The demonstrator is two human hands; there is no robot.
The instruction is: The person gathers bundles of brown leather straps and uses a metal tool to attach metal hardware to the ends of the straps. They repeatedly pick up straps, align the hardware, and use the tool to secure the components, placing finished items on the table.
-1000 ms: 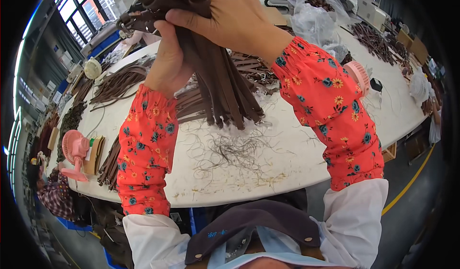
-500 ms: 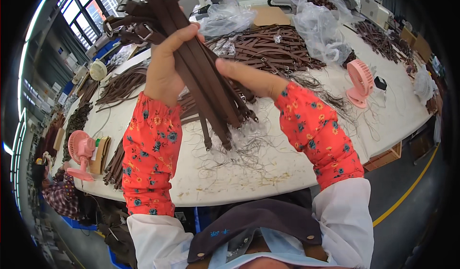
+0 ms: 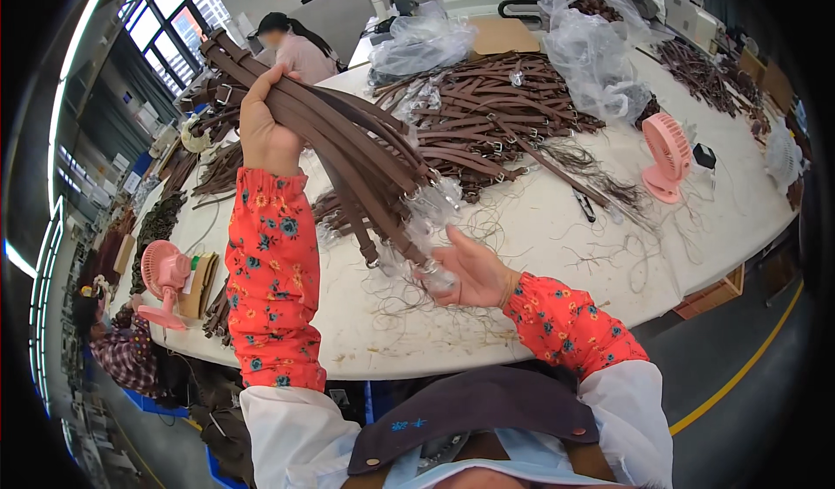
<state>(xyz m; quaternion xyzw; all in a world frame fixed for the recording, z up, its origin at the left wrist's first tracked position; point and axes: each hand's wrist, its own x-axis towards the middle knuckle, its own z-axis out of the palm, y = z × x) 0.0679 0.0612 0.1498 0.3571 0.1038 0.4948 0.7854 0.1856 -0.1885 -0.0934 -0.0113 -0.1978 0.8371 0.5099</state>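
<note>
My left hand (image 3: 268,132) is closed around a bundle of brown leather belts (image 3: 348,137), raised over the table and slanting down to the right. Clear plastic wraps (image 3: 433,200) cover fittings at the lower ends of the belts. Beside those ends is my right hand (image 3: 477,271), its palm turned up and fingers stretched out. Its fingertips lie against or just behind a wrapped end; I cannot tell which. A large heap of brown belts with metal buckles (image 3: 500,110) covers the table behind the bundle.
Loose threads (image 3: 600,171) are scattered over the white table (image 3: 539,245). A pink fan (image 3: 667,154) stands at right, another pink fan (image 3: 163,280) at left by some cardboard. Clear plastic bags (image 3: 591,63) lie at the back. A person (image 3: 300,50) sits across the table.
The belt bundle has tipped from nearly upright to a slant, its upper end moving left and lower. My right hand has left the bundle's middle and come down to the wrapped ends, opening.
</note>
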